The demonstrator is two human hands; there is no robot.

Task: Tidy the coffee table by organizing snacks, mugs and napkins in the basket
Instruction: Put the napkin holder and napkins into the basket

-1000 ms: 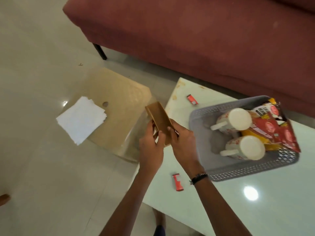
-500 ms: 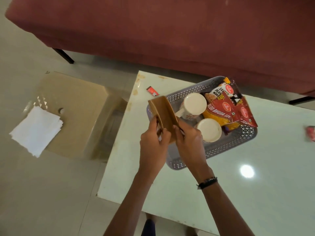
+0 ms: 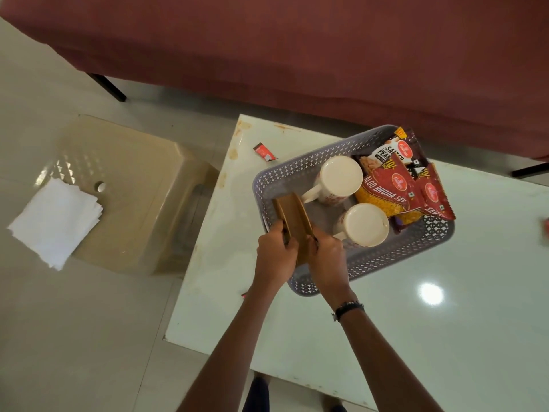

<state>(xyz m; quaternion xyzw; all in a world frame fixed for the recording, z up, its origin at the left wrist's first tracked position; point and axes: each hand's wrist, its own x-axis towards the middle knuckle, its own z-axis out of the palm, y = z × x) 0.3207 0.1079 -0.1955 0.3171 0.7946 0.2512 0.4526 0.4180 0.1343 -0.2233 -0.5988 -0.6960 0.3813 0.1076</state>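
Both hands [image 3: 300, 254] grip a brown holder [image 3: 292, 215] inside the basket [image 3: 300, 171].

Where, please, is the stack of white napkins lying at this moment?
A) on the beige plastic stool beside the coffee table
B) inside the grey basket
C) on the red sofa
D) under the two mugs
A: the white napkins lie on the corner of the beige stool, left of the coffee table, apart from the basket that holds the mugs.
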